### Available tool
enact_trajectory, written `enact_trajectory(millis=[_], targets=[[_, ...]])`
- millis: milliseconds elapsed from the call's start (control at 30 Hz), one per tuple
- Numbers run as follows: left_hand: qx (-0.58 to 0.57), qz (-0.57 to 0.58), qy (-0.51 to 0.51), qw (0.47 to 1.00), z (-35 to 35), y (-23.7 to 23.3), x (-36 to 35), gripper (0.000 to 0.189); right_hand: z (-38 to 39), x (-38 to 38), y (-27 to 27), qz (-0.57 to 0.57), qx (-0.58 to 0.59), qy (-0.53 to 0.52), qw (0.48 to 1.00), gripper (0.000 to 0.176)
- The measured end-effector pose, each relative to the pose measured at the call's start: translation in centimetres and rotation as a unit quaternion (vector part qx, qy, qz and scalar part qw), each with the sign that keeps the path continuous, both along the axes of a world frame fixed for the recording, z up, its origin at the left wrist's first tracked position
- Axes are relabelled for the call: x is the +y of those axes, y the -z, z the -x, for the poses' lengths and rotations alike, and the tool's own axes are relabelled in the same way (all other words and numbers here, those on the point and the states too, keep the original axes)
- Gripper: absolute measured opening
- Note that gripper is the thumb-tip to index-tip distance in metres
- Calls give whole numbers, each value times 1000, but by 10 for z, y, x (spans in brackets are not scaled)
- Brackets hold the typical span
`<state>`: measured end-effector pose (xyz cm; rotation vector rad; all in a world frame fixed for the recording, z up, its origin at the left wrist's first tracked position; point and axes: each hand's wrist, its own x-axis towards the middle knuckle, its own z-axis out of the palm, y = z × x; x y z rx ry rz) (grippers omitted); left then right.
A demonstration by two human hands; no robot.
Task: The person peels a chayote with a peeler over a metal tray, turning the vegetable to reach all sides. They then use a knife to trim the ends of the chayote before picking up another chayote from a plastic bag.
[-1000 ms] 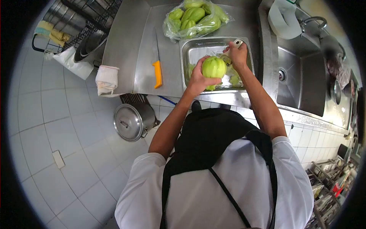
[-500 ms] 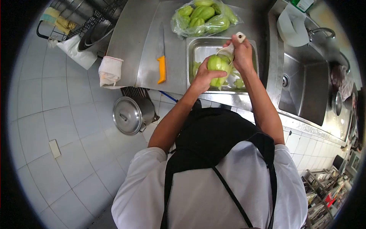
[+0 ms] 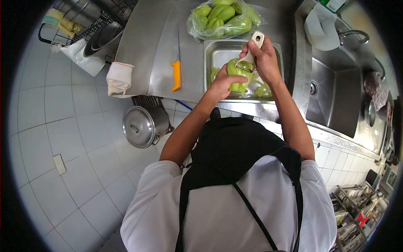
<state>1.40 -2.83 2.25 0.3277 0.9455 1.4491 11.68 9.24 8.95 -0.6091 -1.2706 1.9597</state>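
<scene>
My left hand is wrapped round a pale green chayote, thumb across its near side. In my right hand is a white peeler, gripped by its handle, with the blade end against the top of the chayote. Both hands are above a shallow steel tray. Green peelings lie in the tray, to the right of the chayote and to its left. Just behind the tray sits a clear plastic bag of several chayotes.
Left of the tray, a knife with a yellow handle lies on the steel counter. A folded cloth hangs at the counter's left edge. The sink is on the right. A lidded pot stands below on the left.
The peeler has turned in my right hand, so its handle shows more and its blade now lies on the chayote's upper side. My left hand keeps its hold.
</scene>
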Motion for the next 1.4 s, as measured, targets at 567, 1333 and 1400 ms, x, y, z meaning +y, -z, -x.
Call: enact_trajectory(millis=[567, 1333, 1400], targets=[[182, 35, -31, 982, 10, 9, -14, 90, -16, 48, 107, -103, -94, 165, 976, 19], [190, 41, 2, 981, 13, 21, -3, 88, -26, 56, 83, 266, 33, 105, 958, 23], [181, 15, 42, 983, 16, 15, -1, 88, -26, 59, 82, 290, 50, 112, 949, 23]])
